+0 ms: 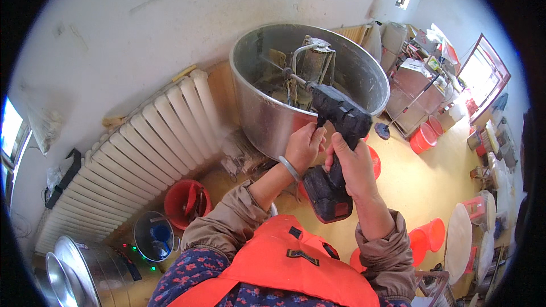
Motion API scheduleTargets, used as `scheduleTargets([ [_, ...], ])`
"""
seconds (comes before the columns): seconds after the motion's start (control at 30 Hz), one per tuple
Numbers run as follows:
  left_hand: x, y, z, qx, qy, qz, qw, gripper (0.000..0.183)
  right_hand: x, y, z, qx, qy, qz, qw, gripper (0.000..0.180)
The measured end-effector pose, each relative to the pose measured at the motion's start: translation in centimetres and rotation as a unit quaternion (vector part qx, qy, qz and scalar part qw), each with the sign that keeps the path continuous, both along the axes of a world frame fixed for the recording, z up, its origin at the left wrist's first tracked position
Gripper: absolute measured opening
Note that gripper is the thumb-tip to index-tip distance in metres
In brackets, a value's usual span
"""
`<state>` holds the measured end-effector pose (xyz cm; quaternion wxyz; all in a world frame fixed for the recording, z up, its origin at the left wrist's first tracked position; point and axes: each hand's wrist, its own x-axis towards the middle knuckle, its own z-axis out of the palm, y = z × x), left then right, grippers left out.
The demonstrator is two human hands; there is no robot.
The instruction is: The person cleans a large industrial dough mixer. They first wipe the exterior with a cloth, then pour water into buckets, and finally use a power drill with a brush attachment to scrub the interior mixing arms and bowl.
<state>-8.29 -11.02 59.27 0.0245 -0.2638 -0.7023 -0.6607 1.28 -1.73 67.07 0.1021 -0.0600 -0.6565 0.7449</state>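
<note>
My right hand [357, 164] is wrapped around the grip of a black cordless pressure-washer gun [341, 108], its battery pack [330, 196] hanging below. Just ahead of that grip, my left hand [305, 144] is closed on the gun's front underside; the exact part it holds is hidden by the fingers. The lance [298, 79] reaches over the rim of a large round steel mixing tub [273, 123], and a thin spray leaves its nozzle. Inside the tub stands a metal mixing frame [326, 62] with whitish residue on top. Residue also marks the tub's inner wall.
Along the left wall runs a white radiator [158, 132]. Near it stand a red bucket [179, 194] and a metal pot [149, 245] with a blue item inside. Red buckets [422, 136] and a long-handled mop [382, 131] are at right, beside a cluttered metal cabinet [411, 94].
</note>
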Motion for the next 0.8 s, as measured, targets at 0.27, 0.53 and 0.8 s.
scheduleTargets([
  [0.27,-0.4,-0.6,-2.9,-0.001,-0.027,0.012,1.000,0.021,-0.8,-2.0,-1.0,0.053,-0.018,-0.014,0.998,0.023],
  [0.53,-2.3,-1.2,-4.0,0.070,-0.012,0.015,0.997,0.022,-1.6,-4.1,-1.3,0.156,-0.029,-0.046,0.986,0.030],
  [0.8,-3.6,-3.0,-4.4,0.033,-0.049,-0.029,0.998,0.026,-2.9,-6.3,-1.8,0.199,-0.003,-0.067,0.978,0.040],
])
